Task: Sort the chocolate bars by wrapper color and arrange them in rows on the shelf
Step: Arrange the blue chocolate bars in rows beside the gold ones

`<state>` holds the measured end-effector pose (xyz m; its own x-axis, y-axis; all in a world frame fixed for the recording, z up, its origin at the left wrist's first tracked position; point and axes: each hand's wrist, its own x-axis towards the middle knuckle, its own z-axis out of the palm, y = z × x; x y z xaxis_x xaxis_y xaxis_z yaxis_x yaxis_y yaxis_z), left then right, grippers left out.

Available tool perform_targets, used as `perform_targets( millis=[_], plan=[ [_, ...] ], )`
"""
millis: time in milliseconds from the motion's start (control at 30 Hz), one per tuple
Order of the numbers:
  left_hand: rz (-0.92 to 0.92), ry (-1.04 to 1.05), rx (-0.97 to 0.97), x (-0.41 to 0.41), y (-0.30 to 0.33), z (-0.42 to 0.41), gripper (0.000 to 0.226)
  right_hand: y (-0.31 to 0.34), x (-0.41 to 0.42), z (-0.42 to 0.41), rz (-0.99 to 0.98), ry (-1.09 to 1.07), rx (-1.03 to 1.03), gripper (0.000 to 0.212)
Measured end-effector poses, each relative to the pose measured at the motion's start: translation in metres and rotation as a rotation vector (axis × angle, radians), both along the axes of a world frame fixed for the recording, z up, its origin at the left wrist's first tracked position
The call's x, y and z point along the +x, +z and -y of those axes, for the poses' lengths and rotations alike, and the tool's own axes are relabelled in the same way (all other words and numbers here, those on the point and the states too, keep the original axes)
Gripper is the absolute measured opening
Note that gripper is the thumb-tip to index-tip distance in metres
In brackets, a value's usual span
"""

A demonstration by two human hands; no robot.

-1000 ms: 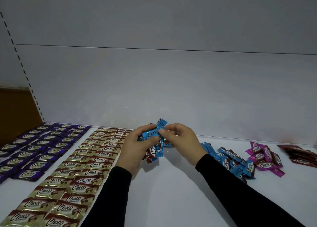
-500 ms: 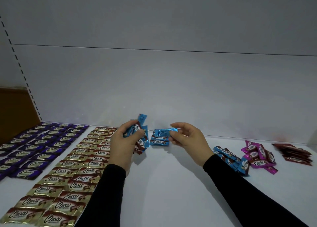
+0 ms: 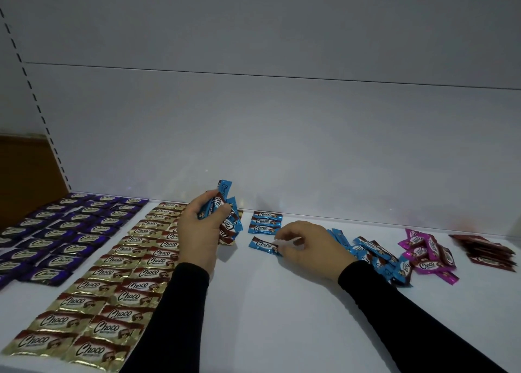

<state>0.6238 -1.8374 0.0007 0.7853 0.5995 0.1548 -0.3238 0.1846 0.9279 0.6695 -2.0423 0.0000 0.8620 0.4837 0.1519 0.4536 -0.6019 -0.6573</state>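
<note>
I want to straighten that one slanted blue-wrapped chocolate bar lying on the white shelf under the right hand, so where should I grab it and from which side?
Pinch the slanted blue-wrapped chocolate bar across its narrow width near its right end, coming from above and the right, where the right hand already touches it. It lies flat and thin, with bare white shelf in front; the three-bar blue row sits close behind it.

A plain grey-white back panel (image 3: 282, 136) fills most of the frame, crossed by a thin dark horizontal seam (image 3: 282, 75) in the upper half. At the left edge, a slotted upright strip with dark notches (image 3: 36, 102) slants downward. Behind it, at mid-left, sits a brown wooden board (image 3: 25, 172). Dim, cool light falls on the white flat shelf surface (image 3: 267, 316) across the lower frame.
</note>
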Motion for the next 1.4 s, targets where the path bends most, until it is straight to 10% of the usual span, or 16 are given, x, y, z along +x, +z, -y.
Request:
perform_targets(
  millis=[1133, 1400],
  plan=[
    [-0.009, -0.015, -0.014, -0.002, 0.004, 0.004, 0.033, -0.019, 0.024, -0.035, 0.422, 0.084, -0.285, 0.025],
    [0.008, -0.079, 0.008, -0.005, 0.005, 0.008, 0.034, 0.000, 0.008, -0.029, 0.172, -0.110, 0.108, 0.020]
  ],
)
